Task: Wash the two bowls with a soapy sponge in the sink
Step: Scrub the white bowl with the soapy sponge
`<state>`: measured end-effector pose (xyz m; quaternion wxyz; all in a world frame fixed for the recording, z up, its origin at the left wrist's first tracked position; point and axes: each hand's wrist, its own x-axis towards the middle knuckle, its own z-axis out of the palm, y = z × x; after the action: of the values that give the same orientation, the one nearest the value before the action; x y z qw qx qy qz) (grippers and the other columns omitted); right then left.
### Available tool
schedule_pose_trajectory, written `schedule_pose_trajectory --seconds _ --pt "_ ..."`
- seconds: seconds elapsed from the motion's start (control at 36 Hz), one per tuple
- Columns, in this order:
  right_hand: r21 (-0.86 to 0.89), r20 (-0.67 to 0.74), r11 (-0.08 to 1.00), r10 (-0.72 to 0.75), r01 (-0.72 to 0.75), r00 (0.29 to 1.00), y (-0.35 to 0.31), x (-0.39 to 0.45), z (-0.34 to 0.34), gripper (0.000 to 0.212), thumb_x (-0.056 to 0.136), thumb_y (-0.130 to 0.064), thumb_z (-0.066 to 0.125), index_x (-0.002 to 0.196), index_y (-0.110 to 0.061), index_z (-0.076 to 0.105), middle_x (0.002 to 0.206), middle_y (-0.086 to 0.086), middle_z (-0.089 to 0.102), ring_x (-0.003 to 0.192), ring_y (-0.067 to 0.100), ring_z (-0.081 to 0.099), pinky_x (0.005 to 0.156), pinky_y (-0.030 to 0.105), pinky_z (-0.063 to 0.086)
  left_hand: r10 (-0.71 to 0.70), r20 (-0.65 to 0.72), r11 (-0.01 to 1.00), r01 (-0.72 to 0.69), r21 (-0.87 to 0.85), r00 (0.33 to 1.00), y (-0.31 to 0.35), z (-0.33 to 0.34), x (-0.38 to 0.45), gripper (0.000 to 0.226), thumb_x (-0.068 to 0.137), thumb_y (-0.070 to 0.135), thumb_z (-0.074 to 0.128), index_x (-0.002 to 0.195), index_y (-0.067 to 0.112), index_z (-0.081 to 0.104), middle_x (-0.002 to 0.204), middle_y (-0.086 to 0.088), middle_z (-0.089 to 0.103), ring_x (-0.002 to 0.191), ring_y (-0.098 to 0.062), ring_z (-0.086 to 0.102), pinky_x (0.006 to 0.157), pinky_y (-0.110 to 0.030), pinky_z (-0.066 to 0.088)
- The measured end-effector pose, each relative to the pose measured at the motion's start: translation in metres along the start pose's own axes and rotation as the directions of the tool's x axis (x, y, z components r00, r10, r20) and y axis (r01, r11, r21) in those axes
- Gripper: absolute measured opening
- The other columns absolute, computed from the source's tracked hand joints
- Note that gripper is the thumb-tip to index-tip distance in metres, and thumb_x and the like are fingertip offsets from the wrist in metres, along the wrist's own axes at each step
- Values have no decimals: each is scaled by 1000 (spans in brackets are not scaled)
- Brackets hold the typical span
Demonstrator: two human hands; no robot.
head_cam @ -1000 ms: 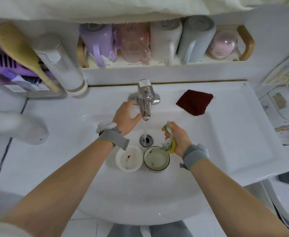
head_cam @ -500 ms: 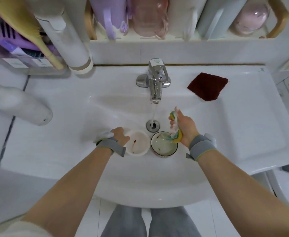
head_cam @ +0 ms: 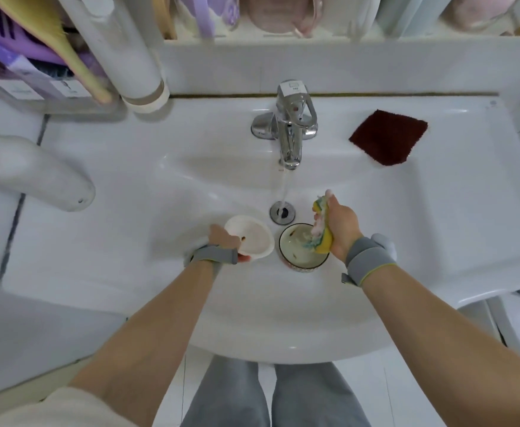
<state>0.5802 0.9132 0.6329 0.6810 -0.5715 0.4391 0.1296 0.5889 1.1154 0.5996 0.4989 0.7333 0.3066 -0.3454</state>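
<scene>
At the basin's centre, the left hand (head_cam: 225, 241) is gripping the white bowl (head_cam: 250, 238) by its rim and tilting it, while the right hand (head_cam: 340, 228) is squeezing the sponge (head_cam: 322, 232) over the patterned bowl (head_cam: 302, 248). Water is running from the tap (head_cam: 291, 131) into the drain (head_cam: 282, 212) at 12 o'clock. I think the wet bowl could be slipping from the fingers and knocking its neighbour, because they are nearly touching. A red cloth (head_cam: 388, 141) is lying at 2 o'clock on the counter (head_cam: 129, 143), blocking nothing.

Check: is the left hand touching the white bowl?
Touching. The head view shows the left hand gripping the white bowl by its near rim, tilting it.
</scene>
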Motion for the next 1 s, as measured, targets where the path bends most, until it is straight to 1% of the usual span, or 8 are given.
schedule_pose_trajectory --seconds 0.06,0.14,0.28,0.58,0.69,0.81,0.92,1.0 --pt "41 20 999 18 -19 1000 -4 -6 0 43 95 -47 47 77 -9 57 59 7 50 50 21 46 53 30 44 -15 -19 997 14 -82 1000 6 -5 -4 41 96 0 45 136 -6 36 140 -23 44 119 -42 52 100 -51 45" --pt "40 -28 999 -24 26 999 -10 -10 1 42 97 -43 43 73 -11 56 61 5 51 49 19 44 50 29 40 35 7 993 -34 -115 999 14 -14 -4 39 92 3 53 129 5 45 132 -20 52 114 -45 56 79 -59 54" --pt "22 -59 993 -117 118 991 -26 -15 -9 45 99 -41 39 69 -12 56 63 5 52 49 19 45 50 27 39 164 57 981 -157 -113 985 42 -7 -17 28 91 8 54 116 18 48 126 -13 54 112 -41 57 52 -43 59" --pt "67 -82 993 -89 95 993 -33 -18 -42 47 96 -46 43 75 -7 59 62 8 53 54 22 49 62 33 46 168 186 931 -94 -353 968 69 43 -26 50 87 -12 34 131 9 43 123 -13 48 99 -37 55 57 -41 58" --pt "138 -11 990 19 -17 1000 -31 -19 -42 51 94 -52 43 80 -6 57 60 9 47 49 22 43 52 28 42 174 166 932 -108 -346 971 66 46 -27 48 86 -13 35 125 13 46 121 -12 48 99 -38 55 61 -44 58" --pt "160 -2 986 51 -50 999 -28 -18 -38 50 95 -53 41 88 -6 57 63 9 47 49 21 41 52 28 42 249 66 939 -224 -261 966 65 35 -29 39 87 -9 40 114 18 46 119 -10 49 104 -40 54 51 -41 58" --pt "194 22 978 69 -72 997 -29 -20 -25 46 96 -51 39 95 -8 56 68 8 47 54 21 42 55 29 43 337 -77 939 -341 -49 938 62 7 -22 58 89 -5 41 141 21 35 139 -11 41 119 -43 46 50 -44 58" --pt "235 90 967 77 -96 993 -34 -25 -12 54 95 -55 37 122 -10 51 80 9 50 59 22 45 59 32 45 460 -132 878 -428 216 878 60 -21 -24 65 92 -1 39 148 26 23 141 -12 36 114 -42 47 53 -41 59"
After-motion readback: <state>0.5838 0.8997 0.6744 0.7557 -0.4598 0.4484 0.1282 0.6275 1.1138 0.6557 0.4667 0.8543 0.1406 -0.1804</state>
